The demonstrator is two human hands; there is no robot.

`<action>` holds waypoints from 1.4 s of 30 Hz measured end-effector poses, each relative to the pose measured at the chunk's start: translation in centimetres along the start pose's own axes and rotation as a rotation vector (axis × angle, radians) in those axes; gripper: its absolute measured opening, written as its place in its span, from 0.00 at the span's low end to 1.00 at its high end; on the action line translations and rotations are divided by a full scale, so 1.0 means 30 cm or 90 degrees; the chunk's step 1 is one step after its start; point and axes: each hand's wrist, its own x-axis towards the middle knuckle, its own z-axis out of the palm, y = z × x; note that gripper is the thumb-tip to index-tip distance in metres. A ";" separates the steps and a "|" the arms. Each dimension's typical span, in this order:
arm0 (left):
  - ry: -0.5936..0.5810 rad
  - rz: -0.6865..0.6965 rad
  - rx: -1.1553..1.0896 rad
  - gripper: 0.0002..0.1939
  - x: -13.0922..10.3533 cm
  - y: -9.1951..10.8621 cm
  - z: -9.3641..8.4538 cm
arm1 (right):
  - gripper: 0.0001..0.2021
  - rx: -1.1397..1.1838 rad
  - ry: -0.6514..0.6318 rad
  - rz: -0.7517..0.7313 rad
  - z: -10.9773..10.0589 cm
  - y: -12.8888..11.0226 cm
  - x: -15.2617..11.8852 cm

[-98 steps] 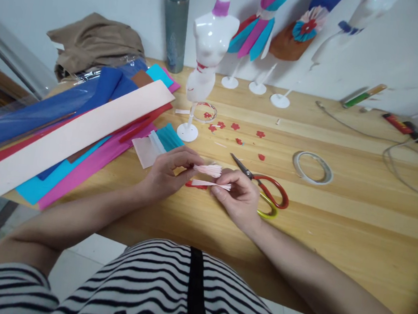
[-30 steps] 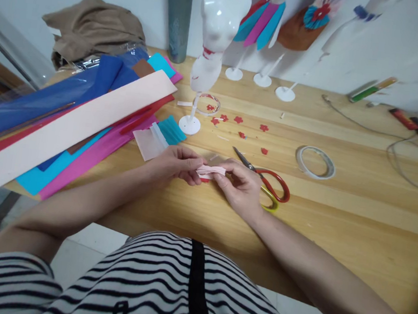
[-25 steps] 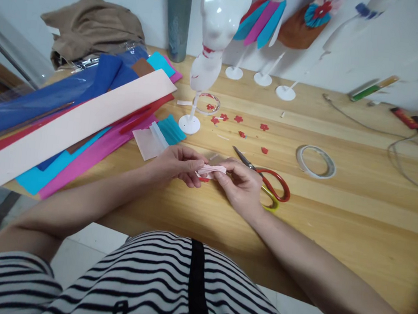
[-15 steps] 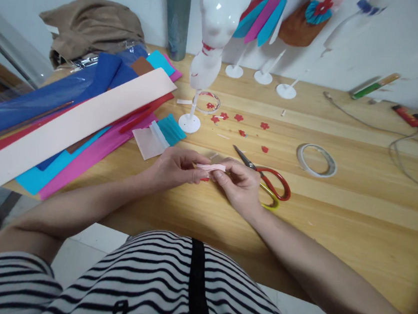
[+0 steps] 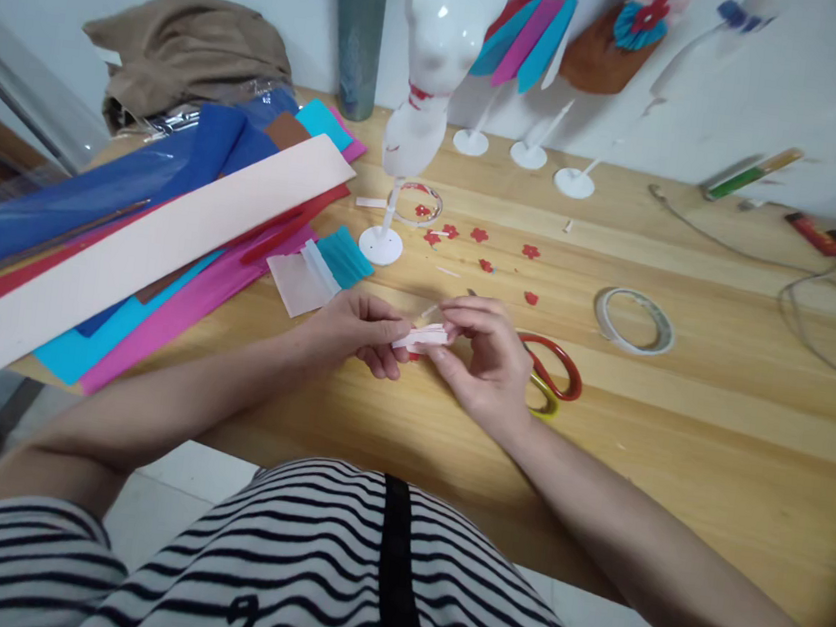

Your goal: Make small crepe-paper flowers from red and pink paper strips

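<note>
A small piece of pale pink pleated paper (image 5: 424, 337) is between my two hands over the table. My left hand (image 5: 360, 330) pinches its left end between thumb and fingers, with the other fingers curled beneath. At its right end, my right hand (image 5: 484, 361) holds it with the thumb below and curled fingers above. Scissors with a red and yellow handle (image 5: 559, 362) lie just right of my right hand, which covers most of the blades. A bit of red paper (image 5: 414, 356) shows under the pink piece.
Coloured paper sheets (image 5: 161, 249) are piled at left, near a white mannequin (image 5: 415, 137). Small red paper flowers (image 5: 479, 235) lie scattered ahead. A tape roll (image 5: 635, 320) and a cable (image 5: 720, 242) are at right. Dressed stands and a bottle (image 5: 357, 35) line the wall.
My right hand's fingers have lifted and arched, covering more of the scissors. My left thumb now lies on top of the pink paper, whose pleats look slightly fanned.
</note>
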 end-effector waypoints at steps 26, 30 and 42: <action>0.038 -0.010 -0.038 0.13 -0.001 0.006 0.003 | 0.04 -0.047 -0.036 -0.010 -0.007 -0.026 0.016; 0.048 -0.012 -0.037 0.12 -0.001 0.009 0.004 | 0.05 -0.043 -0.029 0.008 -0.006 -0.022 0.012; 0.062 0.044 -0.027 0.11 -0.003 0.005 -0.001 | 0.09 0.040 -0.028 0.027 -0.007 -0.003 0.001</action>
